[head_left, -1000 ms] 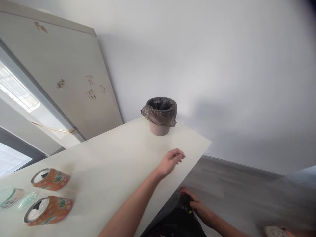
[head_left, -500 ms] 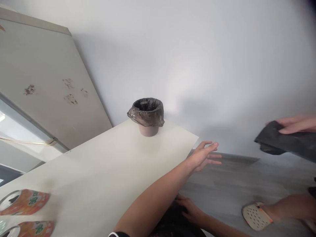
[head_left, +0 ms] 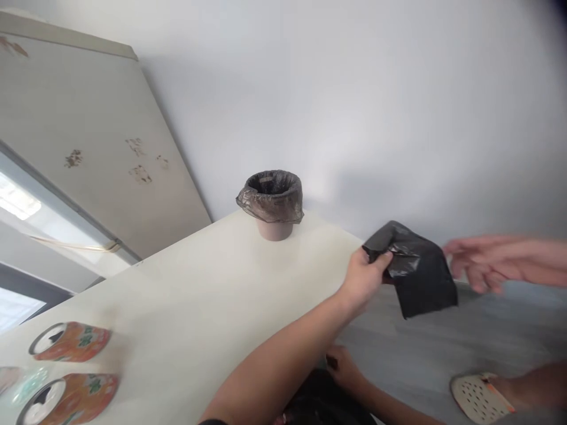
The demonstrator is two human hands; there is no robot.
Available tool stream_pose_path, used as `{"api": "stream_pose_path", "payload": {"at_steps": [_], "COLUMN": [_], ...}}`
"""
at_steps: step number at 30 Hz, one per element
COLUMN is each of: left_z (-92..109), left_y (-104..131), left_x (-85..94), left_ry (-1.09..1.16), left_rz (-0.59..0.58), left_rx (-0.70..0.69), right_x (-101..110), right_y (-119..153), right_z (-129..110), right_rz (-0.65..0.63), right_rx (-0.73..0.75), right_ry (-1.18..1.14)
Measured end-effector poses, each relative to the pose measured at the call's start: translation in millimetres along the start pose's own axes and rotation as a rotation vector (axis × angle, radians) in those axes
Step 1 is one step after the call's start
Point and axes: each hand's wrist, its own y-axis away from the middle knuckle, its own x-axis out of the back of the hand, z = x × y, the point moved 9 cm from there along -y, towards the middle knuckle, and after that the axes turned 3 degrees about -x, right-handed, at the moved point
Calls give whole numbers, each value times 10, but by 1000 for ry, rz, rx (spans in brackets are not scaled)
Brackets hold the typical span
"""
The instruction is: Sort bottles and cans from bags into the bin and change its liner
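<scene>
My left hand reaches out past the table edge and is closed on a folded black plastic bag, thumb on top. The bag hangs over the floor, its far end loose. Another person's hand is just right of the bag, fingers partly spread; whether a fingertip still touches it I cannot tell. Low in the view, my right hand is by my dark clothing with its fingers curled in; what is in them, if anything, is hidden. A small pinkish bin lined with a dark translucent bag stands upright on the table.
Two orange drink cans stand at the white table's near left, with a clear greenish plastic thing beside them. A fridge is on the left, a wall behind. The other person's perforated clog is on the floor.
The black bag has passed from the other person's hand into my left hand, which was open before. The other person's hand has moved left and let go or loosened. My right hand's fingers have curled.
</scene>
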Motion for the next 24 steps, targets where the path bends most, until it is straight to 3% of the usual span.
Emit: {"api": "stream_pose_path", "payload": {"at_steps": [2,5,7,10,15,19,24], "left_z": [260,627,827,1098,1403,1398,1343], "left_y": [41,267,520,981,1793,2193,2308], "left_x": [372,1048,1558,2282,3289,3732,3899], "left_ry": [25,11,-66,-228,-390,-383,-286], "left_rz": [58,205,349,535,799,861,850], "left_rx": [-91,-206,-252,-293,-317,-299,-338], "right_x": [-99,-42,-83,-312,-357,-383,-353], "right_y": [39,-8,-99,-271,-416,-418,-384], "right_z": [49,122,90,-10,48,166,289], "right_rz": [-106,28,94,3,-9,50,-9], "right_rx": [33,16,31,100,93,44,-2], "right_ry": [22,123,176,171,192,191,145]}}
